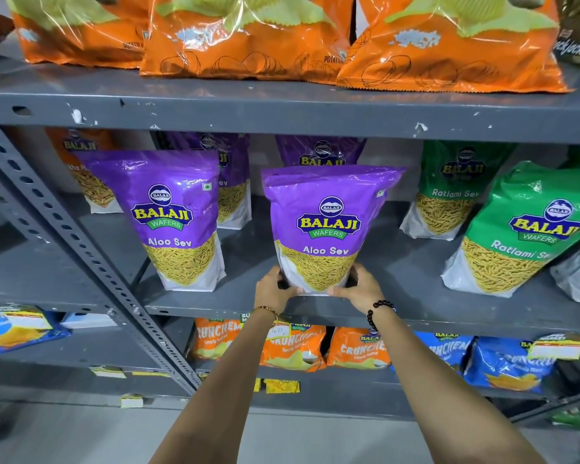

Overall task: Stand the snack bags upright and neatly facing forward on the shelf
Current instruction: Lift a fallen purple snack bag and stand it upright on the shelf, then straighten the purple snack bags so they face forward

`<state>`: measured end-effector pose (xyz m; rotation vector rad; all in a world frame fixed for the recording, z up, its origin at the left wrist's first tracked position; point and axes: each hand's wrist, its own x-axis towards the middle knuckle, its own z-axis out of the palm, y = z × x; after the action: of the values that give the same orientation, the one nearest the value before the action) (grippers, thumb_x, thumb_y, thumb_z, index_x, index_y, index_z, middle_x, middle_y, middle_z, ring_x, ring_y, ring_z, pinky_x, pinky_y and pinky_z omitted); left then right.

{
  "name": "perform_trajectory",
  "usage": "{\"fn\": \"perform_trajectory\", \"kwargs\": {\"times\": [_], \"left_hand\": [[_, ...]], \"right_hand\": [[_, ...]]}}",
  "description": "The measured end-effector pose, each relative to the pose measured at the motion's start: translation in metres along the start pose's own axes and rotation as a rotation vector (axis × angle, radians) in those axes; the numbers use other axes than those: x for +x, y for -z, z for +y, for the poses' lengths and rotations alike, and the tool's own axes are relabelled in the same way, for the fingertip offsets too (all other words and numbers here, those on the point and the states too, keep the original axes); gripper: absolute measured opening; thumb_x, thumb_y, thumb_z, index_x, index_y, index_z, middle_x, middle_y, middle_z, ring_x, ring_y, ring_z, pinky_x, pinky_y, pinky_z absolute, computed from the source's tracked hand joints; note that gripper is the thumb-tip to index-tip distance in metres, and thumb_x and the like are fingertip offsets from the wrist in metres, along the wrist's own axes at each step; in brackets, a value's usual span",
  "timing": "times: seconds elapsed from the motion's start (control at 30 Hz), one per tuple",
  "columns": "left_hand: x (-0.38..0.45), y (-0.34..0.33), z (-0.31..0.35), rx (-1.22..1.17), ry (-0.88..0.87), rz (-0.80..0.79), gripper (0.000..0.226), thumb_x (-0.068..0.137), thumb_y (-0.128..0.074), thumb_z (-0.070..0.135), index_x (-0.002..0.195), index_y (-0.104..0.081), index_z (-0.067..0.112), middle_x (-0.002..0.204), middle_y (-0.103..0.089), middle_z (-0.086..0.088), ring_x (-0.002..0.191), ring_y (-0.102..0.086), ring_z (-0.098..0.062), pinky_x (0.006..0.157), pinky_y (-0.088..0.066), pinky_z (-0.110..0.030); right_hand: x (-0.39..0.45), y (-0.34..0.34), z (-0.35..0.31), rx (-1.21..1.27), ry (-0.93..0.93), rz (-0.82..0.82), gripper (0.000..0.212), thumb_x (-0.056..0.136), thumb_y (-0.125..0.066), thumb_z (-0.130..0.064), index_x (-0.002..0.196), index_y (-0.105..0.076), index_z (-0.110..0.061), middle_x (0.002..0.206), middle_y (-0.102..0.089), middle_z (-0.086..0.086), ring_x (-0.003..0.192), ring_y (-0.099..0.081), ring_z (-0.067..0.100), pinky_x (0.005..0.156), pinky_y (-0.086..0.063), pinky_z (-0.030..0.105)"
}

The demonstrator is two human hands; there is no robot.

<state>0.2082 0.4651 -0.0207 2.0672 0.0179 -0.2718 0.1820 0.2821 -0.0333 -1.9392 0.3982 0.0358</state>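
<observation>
A purple Aloo Sev bag (pixel 329 226) stands upright at the front middle of the grey middle shelf (pixel 248 306), label facing me. My left hand (pixel 273 288) grips its lower left corner and my right hand (pixel 359 288) grips its lower right corner. A second purple Aloo Sev bag (pixel 175 216) stands upright to its left, facing forward. Two more purple bags (pixel 230 182) (pixel 318 152) stand behind them, partly hidden. A green Ratlami Sev bag (pixel 523 236) leans at the right front, another green bag (pixel 449 189) stands behind it.
Orange chip bags (pixel 248 38) lie on the upper shelf. An orange bag (pixel 81 162) stands at the back left of the middle shelf. Orange (pixel 295 346) and blue (pixel 509 363) Crunchem bags fill the lower shelf. A slanted perforated steel brace (pixel 64 229) crosses the left side.
</observation>
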Motion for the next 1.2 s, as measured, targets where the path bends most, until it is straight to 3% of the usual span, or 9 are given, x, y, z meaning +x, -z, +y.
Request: {"fn": "perform_trajectory", "kwargs": {"times": [0.17,0.53,0.7,0.8,0.9,1.0,1.1,1.2], "left_hand": [[0.002,0.000,-0.002,0.027,-0.015,-0.008,0.049,0.076,-0.072,0.013,0.121,-0.052,0.005,0.125,-0.063,-0.014,0.116,-0.057,-0.031,0.102,-0.044,-0.042],[0.004,-0.001,-0.007,0.049,-0.034,-0.004,0.047,0.078,-0.071,0.016,0.121,-0.053,0.006,0.126,-0.062,-0.013,0.117,-0.057,-0.031,0.103,-0.045,-0.044],[-0.014,0.006,-0.030,0.032,-0.043,0.122,0.051,0.082,-0.068,0.017,0.129,-0.050,0.012,0.133,-0.058,-0.009,0.123,-0.052,-0.028,0.104,-0.043,-0.041],[-0.029,0.019,-0.052,-0.006,-0.039,0.259,0.050,0.082,-0.068,0.017,0.128,-0.051,0.011,0.132,-0.057,-0.009,0.122,-0.052,-0.025,0.102,-0.044,-0.037],[-0.037,0.040,-0.066,-0.022,-0.021,0.375,0.044,0.081,-0.068,0.017,0.123,-0.055,0.009,0.123,-0.061,-0.012,0.108,-0.060,-0.027,0.091,-0.048,-0.034],[-0.042,0.066,-0.074,-0.069,0.015,0.476,0.044,0.081,-0.068,0.017,0.122,-0.054,0.006,0.116,-0.063,-0.015,0.099,-0.060,-0.028,0.082,-0.046,-0.031],[-0.041,0.094,-0.083,-0.125,0.048,0.597,0.057,0.080,-0.070,0.017,0.130,-0.047,0.004,0.131,-0.056,-0.016,0.116,-0.053,-0.029,0.094,-0.043,-0.036],[-0.033,0.120,-0.096,-0.155,0.078,0.652,0.072,0.075,-0.075,0.016,0.135,-0.038,0.001,0.139,-0.046,-0.019,0.128,-0.045,-0.033,0.103,-0.038,-0.040]], "right_hand": [[-0.003,-0.001,-0.003,-0.019,0.017,0.020,0.070,0.062,-0.083,-0.020,0.123,-0.050,-0.013,0.122,-0.062,0.006,0.112,-0.056,0.024,0.087,-0.043,0.028],[-0.007,-0.001,-0.004,-0.019,-0.001,0.002,0.069,0.064,-0.082,-0.022,0.124,-0.048,-0.015,0.127,-0.059,0.005,0.118,-0.054,0.025,0.094,-0.044,0.034],[-0.009,0.000,-0.001,-0.002,-0.015,-0.020,0.083,0.060,-0.084,-0.021,0.131,-0.041,-0.018,0.133,-0.055,0.004,0.123,-0.051,0.024,0.102,-0.043,0.042],[-0.012,-0.006,0.001,0.006,-0.002,0.004,0.084,0.062,-0.083,-0.018,0.133,-0.039,-0.019,0.131,-0.056,0.003,0.121,-0.052,0.025,0.098,-0.045,0.039],[-0.021,-0.019,0.004,-0.006,0.009,0.111,0.087,0.062,-0.082,-0.015,0.136,-0.035,-0.019,0.128,-0.056,0.005,0.118,-0.053,0.027,0.093,-0.046,0.038],[-0.030,-0.041,0.012,-0.084,0.013,0.287,0.095,0.059,-0.082,-0.022,0.139,-0.031,-0.016,0.137,-0.050,0.014,0.128,-0.044,0.036,0.101,-0.043,0.049],[-0.052,-0.063,0.007,-0.117,-0.086,0.483,0.092,0.067,-0.079,-0.016,0.141,-0.027,-0.001,0.144,-0.037,0.024,0.135,-0.033,0.039,0.107,-0.035,0.049],[-0.077,-0.091,-0.003,-0.096,-0.027,0.547,0.072,0.070,-0.075,-0.012,0.131,-0.039,-0.001,0.130,-0.045,0.024,0.122,-0.043,0.042,0.092,-0.043,0.047]]}}
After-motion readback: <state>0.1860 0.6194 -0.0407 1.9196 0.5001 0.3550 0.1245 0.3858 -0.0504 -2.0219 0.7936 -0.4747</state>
